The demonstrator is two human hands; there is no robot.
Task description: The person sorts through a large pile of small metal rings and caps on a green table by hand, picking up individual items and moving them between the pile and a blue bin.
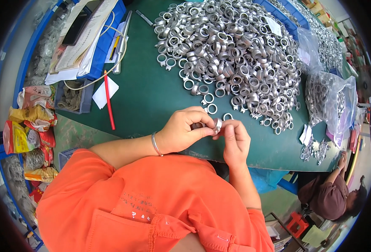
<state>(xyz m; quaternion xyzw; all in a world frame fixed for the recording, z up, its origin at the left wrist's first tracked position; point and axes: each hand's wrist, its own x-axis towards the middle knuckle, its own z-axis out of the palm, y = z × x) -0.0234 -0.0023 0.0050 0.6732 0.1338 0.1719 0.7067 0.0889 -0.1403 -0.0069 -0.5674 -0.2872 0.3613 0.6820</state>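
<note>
Metal ring (216,124) pinched by both hands over green table (151,101).

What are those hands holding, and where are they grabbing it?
Both hands, left hand and right hand, pinch one small silver metal ring part between fingertips, by its edges.

A bare strip of green table (151,101) runs from the near edge toward the far edge. A heap of metal rings (231,50) blocks its right side; a red pencil (109,101) and blue tray (74,95) bound its left.
</note>
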